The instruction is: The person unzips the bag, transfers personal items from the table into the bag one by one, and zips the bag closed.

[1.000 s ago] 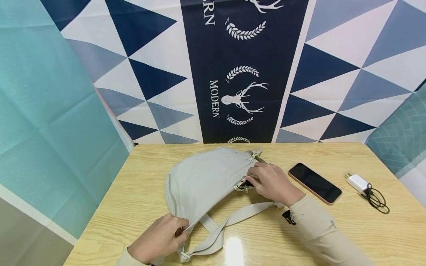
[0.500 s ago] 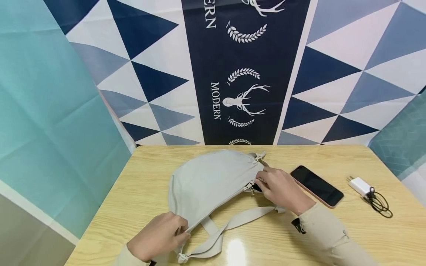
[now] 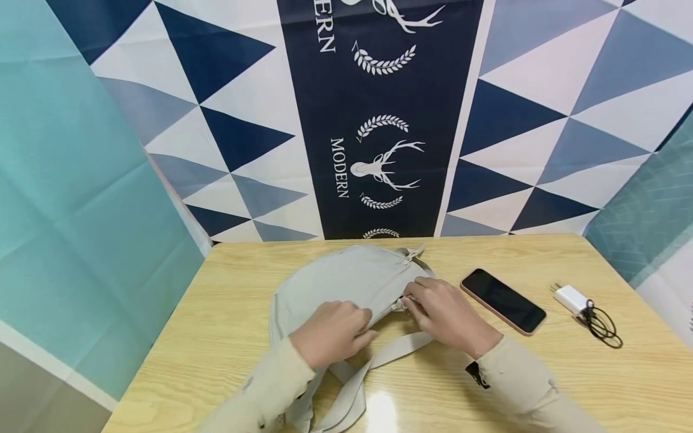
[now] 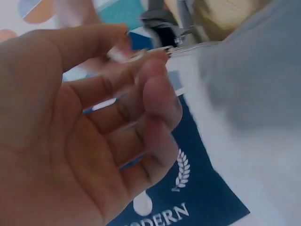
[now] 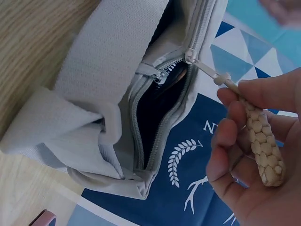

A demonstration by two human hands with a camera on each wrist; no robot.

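Observation:
A light grey sling bag [image 3: 346,279] lies on the wooden table [image 3: 227,313]. My left hand [image 3: 364,328] rests on the bag's front, just left of the zipper, with its fingers loosely curled. The left wrist view is blurred and shows nothing between the fingers [image 4: 155,94] of that hand [image 4: 141,84]; grey bag fabric [image 4: 254,70] lies beside it. My right hand [image 3: 409,300] pinches the zipper pull at the bag's right end. In the right wrist view, this hand [image 5: 235,108] holds a tan braided pull cord [image 5: 261,141] tied to the slider [image 5: 190,56]. The zipper stands partly open, dark inside [image 5: 160,103].
A black phone in a pink case [image 3: 502,299] lies right of the bag. Farther right are a white charger plug [image 3: 571,297] and a coiled black cable [image 3: 598,325]. The bag's strap [image 3: 395,347] runs toward the table's front edge. A patterned cloth [image 3: 379,120] hangs behind.
My left hand left the bag's lower left corner and moved up and right onto the bag beside the zipper. The right hand stays at the zipper pull.

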